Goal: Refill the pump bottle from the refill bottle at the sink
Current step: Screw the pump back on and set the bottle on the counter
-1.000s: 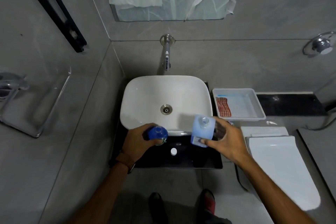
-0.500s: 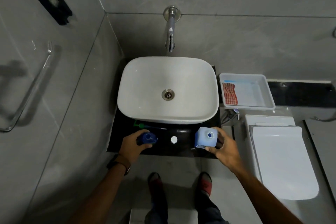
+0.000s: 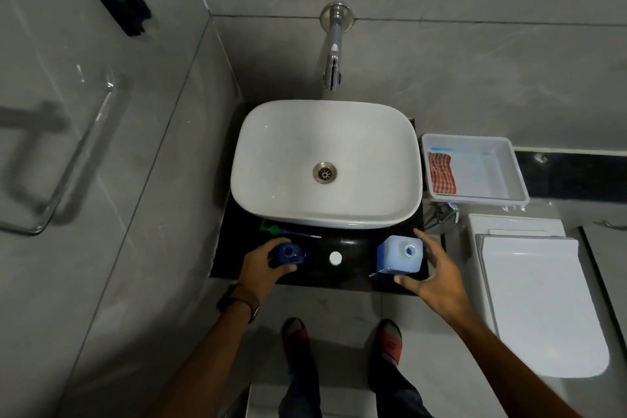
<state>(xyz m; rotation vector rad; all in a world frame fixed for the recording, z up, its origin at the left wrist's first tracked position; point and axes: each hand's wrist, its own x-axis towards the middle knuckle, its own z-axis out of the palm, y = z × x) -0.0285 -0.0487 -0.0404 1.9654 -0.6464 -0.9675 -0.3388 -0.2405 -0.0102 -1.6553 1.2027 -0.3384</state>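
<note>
A dark blue pump bottle (image 3: 287, 254), its neck open, stands on the black counter (image 3: 353, 270) in front of the white sink (image 3: 327, 159). My left hand (image 3: 263, 266) grips it from the near side. A pale blue square refill bottle (image 3: 400, 256) stands uncapped at the counter's right end. My right hand (image 3: 432, 276) is spread beside it, fingers straight, thumb near its front corner. A white cap (image 3: 335, 258) lies between the bottles. A green pump head with its tube (image 3: 281, 231) lies behind the pump bottle.
A wall tap (image 3: 332, 54) hangs over the sink. Right of the sink sits a white tray (image 3: 509, 180) with a red checked cloth (image 3: 441, 173), then a white toilet lid (image 3: 539, 299). A glass towel rail (image 3: 57, 159) is on the left wall.
Both bottles came down from over the sink's front rim onto the counter. My right hand has let go of the refill bottle and spread its fingers. The view tilted down.
</note>
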